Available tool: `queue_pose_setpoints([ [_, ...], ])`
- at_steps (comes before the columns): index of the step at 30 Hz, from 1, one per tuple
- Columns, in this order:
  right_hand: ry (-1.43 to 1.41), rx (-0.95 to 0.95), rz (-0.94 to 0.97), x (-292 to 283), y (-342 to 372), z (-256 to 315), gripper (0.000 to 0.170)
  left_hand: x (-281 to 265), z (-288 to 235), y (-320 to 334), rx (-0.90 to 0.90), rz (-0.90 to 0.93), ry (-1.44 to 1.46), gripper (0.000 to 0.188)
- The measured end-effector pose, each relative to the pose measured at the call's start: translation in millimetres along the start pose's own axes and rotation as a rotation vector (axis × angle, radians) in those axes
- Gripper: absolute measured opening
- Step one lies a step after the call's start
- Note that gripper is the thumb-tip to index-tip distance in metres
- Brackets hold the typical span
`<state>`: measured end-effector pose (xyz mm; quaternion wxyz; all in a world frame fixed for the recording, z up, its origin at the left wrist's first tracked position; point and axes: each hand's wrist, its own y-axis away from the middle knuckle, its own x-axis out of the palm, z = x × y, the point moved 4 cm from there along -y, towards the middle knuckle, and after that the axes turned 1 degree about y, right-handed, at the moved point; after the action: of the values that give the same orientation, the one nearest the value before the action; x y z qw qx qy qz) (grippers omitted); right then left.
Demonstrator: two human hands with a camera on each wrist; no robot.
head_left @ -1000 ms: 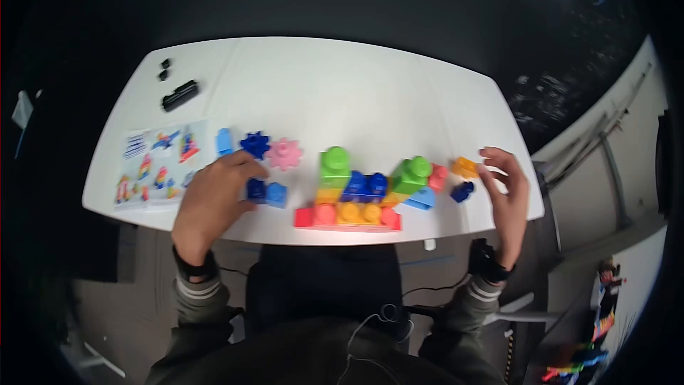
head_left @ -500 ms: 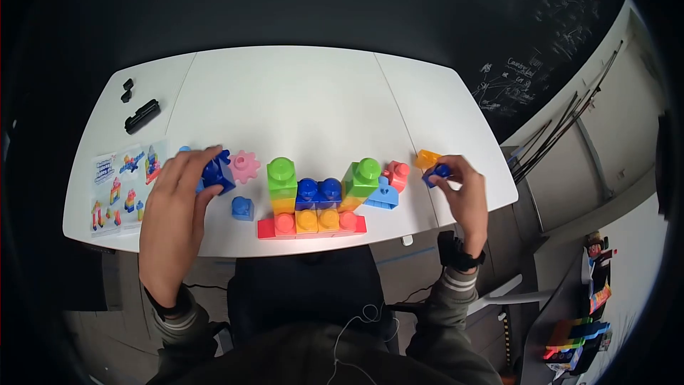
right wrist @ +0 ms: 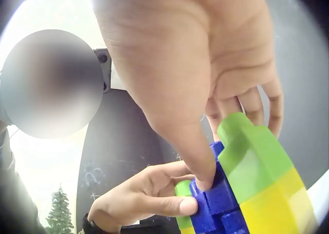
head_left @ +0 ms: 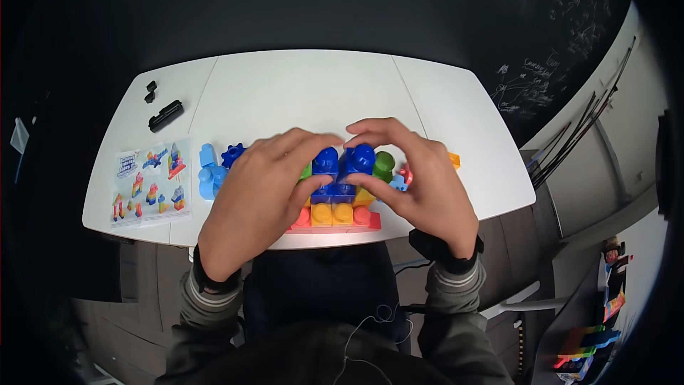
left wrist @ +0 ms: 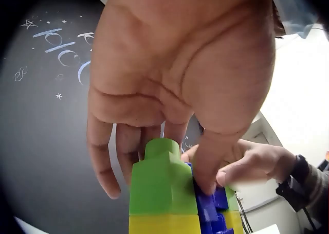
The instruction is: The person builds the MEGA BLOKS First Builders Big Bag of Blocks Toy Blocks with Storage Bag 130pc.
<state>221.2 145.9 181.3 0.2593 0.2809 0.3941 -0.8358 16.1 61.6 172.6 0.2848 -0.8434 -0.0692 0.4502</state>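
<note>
My left hand (head_left: 260,185) pinches one dark blue building block (head_left: 325,160) between thumb and fingers. The right hand (head_left: 424,182) pinches a second dark blue block (head_left: 360,159) right beside it. Both blocks stand over the middle of a built structure, above the dark blue blocks (head_left: 333,194) set between its two sides. Its base is a red and yellow row (head_left: 342,227). On either side a green block sits on a yellow one; the left hand hides most of the left green block (left wrist: 164,185), while the right green block (right wrist: 257,162) shows beside the right thumb.
Light blue blocks (head_left: 209,182) and a dark blue gear (head_left: 233,155) lie left of my left hand. Further left are a picture sheet (head_left: 149,184) and a black cylinder-like object (head_left: 166,115). A yellow-orange block (head_left: 454,161) shows behind the right hand.
Both hands have come inward from the table's sides to the structure, each bringing a dark blue block. One second ago the right hand was empty, near the small blue block.
</note>
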Motion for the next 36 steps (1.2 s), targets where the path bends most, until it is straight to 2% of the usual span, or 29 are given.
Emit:
queue_pose_setpoints([
  [2, -0.023, 0.071, 0.058, 8.0, 0.9, -7.5, 0.048, 6.1, 7.6, 4.7, -0.067, 0.158, 0.059, 0.042],
  [10, -0.026, 0.065, 0.155, 18.8, -1.6, -19.3, 0.055, 5.3, 12.8, -1.3, -0.129, 0.126, 0.114, 0.043],
  [12, -0.019, 0.099, 0.168, 17.6, -2.0, -18.1, 0.056, 5.8, 15.1, -6.4, -0.139, 0.235, 0.105, 0.042],
  [13, -0.011, 0.130, 0.179, 17.2, -2.2, -18.9, 0.057, 6.1, 16.8, -6.6, -0.139, 0.234, 0.105, 0.042],
  [20, -0.193, 0.134, 0.200, 27.8, 3.9, -24.4, 0.052, 15.7, 25.3, 2.9, -0.110, 0.224, 0.123, 0.060],
  [22, -0.191, 0.135, 0.171, 27.0, 4.4, -25.4, 0.053, 14.1, 26.1, 2.6, -0.112, 0.232, 0.097, 0.064],
  [23, -0.146, 0.135, 0.193, 27.3, 4.1, -27.3, 0.065, 14.6, 27.8, 0.6, -0.171, 0.295, 0.129, 0.067],
  [24, -0.147, 0.131, 0.192, 28.1, 3.8, -27.4, 0.065, 15.2, 28.7, -0.3, -0.226, 0.357, 0.160, 0.070],
  [28, -0.133, 0.134, 0.196, 29.2, 2.4, -29.6, 0.069, 18.2, 32.7, 1.2, -0.179, 0.319, 0.168, 0.074],
  [31, -0.114, 0.122, 0.194, 29.6, 2.6, -29.7, 0.071, 15.1, 30.3, -0.8, -0.218, 0.349, 0.124, 0.077],
  [33, -0.093, 0.113, 0.184, 28.0, 3.0, -27.9, 0.072, 14.9, 31.0, -2.3, -0.308, 0.351, 0.230, 0.078],
  [34, -0.069, 0.171, 0.194, 26.7, 2.9, -27.0, 0.073, 19.5, 35.5, 0.2, -0.305, 0.352, 0.229, 0.078],
  [36, -0.044, 0.228, 0.201, 25.3, 3.0, -29.4, 0.075, 23.7, 41.0, 3.8, -0.141, 0.181, 0.295, 0.084],
])
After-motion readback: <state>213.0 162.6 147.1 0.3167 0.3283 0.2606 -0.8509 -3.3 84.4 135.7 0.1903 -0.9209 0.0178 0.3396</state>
